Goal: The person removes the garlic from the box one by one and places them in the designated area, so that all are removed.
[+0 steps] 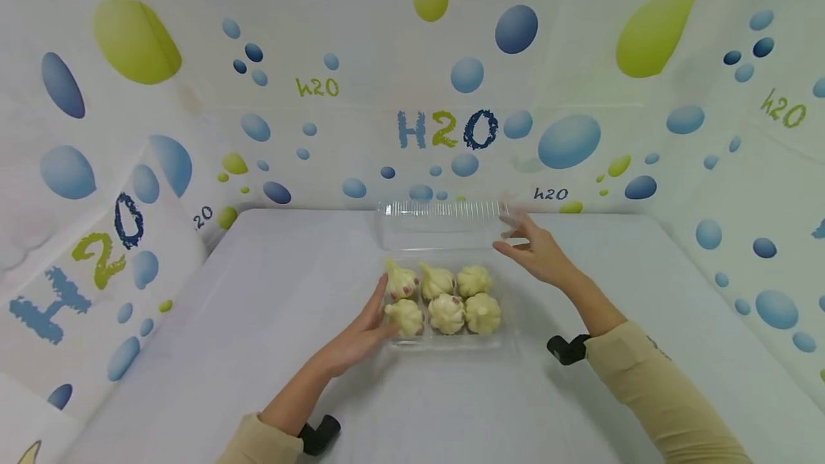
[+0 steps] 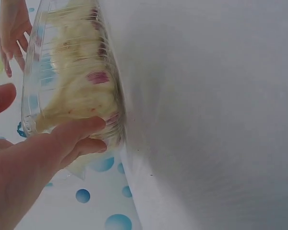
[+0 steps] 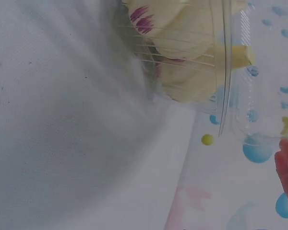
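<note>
A clear plastic clamshell container (image 1: 445,344) sits on the table with several garlic bulbs (image 1: 447,313) in two rows inside it. Its transparent lid (image 1: 445,224) stands raised at the back. My left hand (image 1: 361,339) rests along the container's left side, and in the left wrist view its fingers (image 2: 81,130) lie fairly straight against the ribbed wall. My right hand (image 1: 540,253) is at the lid's right edge, thumb and fingers spread apart, fingertips right by the plastic. Purple patches show on some bulbs through the wall in the right wrist view.
A white cloth covers the table (image 1: 277,285). Behind and on both sides hang white curtains (image 1: 361,120) printed with blue and green drops and H2O lettering. A black wrist mount (image 1: 567,349) is on the right wrist, another mount (image 1: 320,435) on the left.
</note>
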`<action>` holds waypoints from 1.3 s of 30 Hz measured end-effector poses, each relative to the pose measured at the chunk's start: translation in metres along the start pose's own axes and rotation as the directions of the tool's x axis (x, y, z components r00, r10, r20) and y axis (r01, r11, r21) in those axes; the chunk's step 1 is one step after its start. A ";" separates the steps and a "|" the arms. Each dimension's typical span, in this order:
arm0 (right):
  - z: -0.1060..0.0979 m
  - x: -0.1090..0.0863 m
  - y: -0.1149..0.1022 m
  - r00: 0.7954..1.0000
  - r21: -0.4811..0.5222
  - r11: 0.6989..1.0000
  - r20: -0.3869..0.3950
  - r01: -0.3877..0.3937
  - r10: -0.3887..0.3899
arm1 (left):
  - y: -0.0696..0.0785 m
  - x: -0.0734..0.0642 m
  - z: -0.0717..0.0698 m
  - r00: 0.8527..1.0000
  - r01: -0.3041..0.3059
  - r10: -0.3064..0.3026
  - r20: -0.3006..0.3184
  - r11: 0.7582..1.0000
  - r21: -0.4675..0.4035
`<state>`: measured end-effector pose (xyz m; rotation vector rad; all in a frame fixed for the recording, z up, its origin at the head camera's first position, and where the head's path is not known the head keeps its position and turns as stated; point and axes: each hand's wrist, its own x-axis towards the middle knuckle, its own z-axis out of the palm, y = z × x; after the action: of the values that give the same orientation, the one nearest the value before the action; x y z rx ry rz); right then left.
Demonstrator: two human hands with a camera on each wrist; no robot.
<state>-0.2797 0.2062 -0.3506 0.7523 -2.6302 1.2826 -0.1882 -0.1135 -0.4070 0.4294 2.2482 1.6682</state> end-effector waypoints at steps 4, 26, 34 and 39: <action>0.004 0.004 0.008 0.994 -0.025 0.996 -0.058 0.088 -0.089 | -0.001 0.000 0.000 1.000 -0.011 0.011 -0.002 0.999 0.052; 0.012 0.032 0.037 0.991 -0.030 0.999 -0.129 -0.033 0.029 | -0.001 0.008 0.006 0.996 -0.052 0.058 -0.061 0.994 0.101; 0.017 0.039 0.040 0.995 -0.094 0.992 -0.070 -0.083 0.076 | 0.003 0.005 0.009 0.997 -0.015 0.022 -0.079 0.996 0.084; 0.022 0.043 0.045 0.992 -0.107 0.988 -0.064 -0.115 0.108 | 0.003 0.004 0.008 0.997 -0.012 0.018 -0.081 0.997 0.070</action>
<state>-0.3361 0.1963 -0.3825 0.5499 -2.7042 1.1542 -0.1883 -0.1036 -0.4062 0.4031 2.3732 1.6467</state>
